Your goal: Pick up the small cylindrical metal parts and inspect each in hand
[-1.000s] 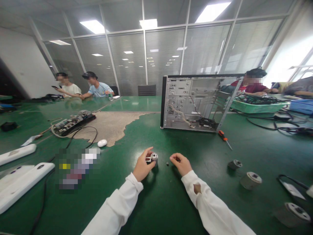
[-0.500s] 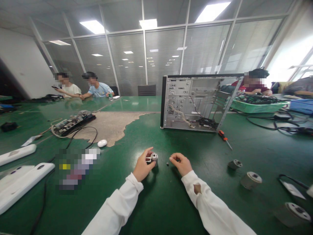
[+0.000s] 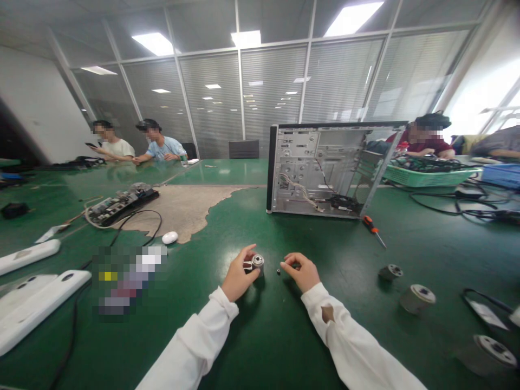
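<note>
The left hand [image 3: 236, 277] pinches a small silver cylindrical metal part [image 3: 257, 262] on the green table [image 3: 264, 336], the right hand [image 3: 299, 271] fingers curled narrow beside a tiny black screw [image 3: 278, 271] — a nudge could roll it away.

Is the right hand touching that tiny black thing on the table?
Apart. The head view shows green table between the right hand fingertips and the tiny black part, which lies alone beside them.

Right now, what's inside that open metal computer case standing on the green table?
Inside the computer case a bundle of pale wires hangs across the bare metal panel, and a dark round part lies at the bottom. The angled frame edge hides the far right corner.
</note>
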`<state>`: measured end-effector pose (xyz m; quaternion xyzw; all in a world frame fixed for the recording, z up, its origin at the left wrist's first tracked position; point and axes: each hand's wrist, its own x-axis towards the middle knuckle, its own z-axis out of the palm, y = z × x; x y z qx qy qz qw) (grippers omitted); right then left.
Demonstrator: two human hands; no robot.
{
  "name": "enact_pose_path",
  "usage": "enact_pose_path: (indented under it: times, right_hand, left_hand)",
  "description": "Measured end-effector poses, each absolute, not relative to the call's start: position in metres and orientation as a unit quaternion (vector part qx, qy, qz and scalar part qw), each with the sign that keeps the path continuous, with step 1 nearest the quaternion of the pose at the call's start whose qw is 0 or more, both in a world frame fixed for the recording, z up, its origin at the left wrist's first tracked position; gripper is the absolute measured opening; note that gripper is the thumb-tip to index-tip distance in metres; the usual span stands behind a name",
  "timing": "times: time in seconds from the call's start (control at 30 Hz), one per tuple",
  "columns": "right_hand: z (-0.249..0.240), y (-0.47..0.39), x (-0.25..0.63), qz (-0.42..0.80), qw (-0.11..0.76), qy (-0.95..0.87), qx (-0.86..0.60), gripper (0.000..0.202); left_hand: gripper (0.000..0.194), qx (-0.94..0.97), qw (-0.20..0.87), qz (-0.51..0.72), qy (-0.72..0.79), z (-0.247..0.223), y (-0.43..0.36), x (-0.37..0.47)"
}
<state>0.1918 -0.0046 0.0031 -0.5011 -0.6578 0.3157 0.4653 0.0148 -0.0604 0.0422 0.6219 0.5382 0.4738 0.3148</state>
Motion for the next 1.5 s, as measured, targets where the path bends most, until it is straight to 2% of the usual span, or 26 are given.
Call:
enact_pose_path:
  times: [0.3,0.43,0.63,0.8,1.13,1.27,1.5]
  right_hand:
    - [0.011,-0.01,0.192,0.313,0.471,-0.673,-0.476,0.025]
    - [0.024,-0.021,0.192,0.289,0.461,-0.727,-0.418,0.016]
    - [0.031,-0.041,0.184,0.2,0.408,-0.84,-0.298,0.04]
    - [0.032,-0.049,0.179,0.157,0.388,-0.868,-0.266,0.038]
    - [0.036,-0.082,0.222,0.086,0.344,-0.865,-0.355,0.043]
    - [0.02,-0.101,0.282,-0.025,0.313,-0.847,-0.429,0.044]
    - [-0.008,-0.107,0.395,-0.238,0.318,-0.71,-0.581,0.043]
  left_hand:
    - [0.054,0.629,0.362,0.476,0.497,0.039,-0.061,0.015]
    - [0.056,0.631,0.391,0.478,0.47,0.039,-0.062,0.017]
    - [0.06,0.621,0.444,0.471,0.442,0.041,-0.064,0.02]
    - [0.062,0.617,0.463,0.455,0.446,0.037,-0.064,0.022]
    - [0.056,0.599,0.424,0.479,0.482,0.028,-0.052,0.013]
    - [0.054,0.591,0.424,0.487,0.484,0.025,-0.05,0.011]
    - [0.051,0.583,0.428,0.497,0.48,0.022,-0.048,0.011]
